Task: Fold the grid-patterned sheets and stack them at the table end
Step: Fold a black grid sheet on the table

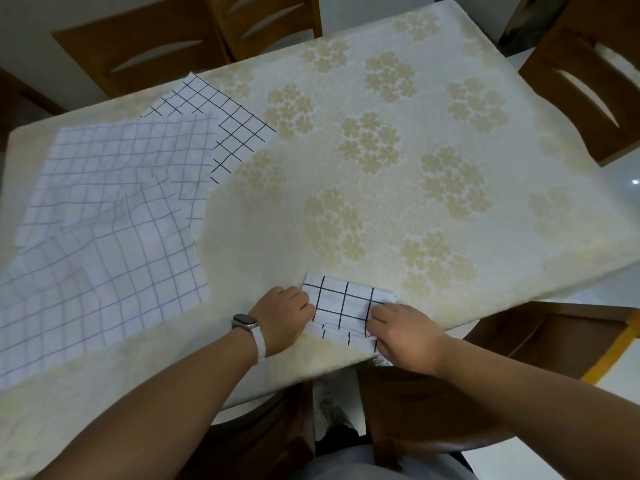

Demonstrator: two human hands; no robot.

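A small folded white sheet with a black grid [346, 301] lies near the table's front edge. My left hand [282, 318], with a watch on the wrist, pinches its left edge with curled fingers. My right hand [403, 332] grips its right side, fingers curled over the lower fold. To the left, several unfolded grid sheets [114, 216] lie overlapping and rumpled; the one at the back [239, 129] has bold black lines, the others fainter blue-grey lines.
The table [433, 168] wears a cream cloth with beige flower clusters. Wooden chairs stand at the back left [156, 53], the right [588, 88] and under the front edge [415, 403]. The table's front right edge runs just beyond my right hand.
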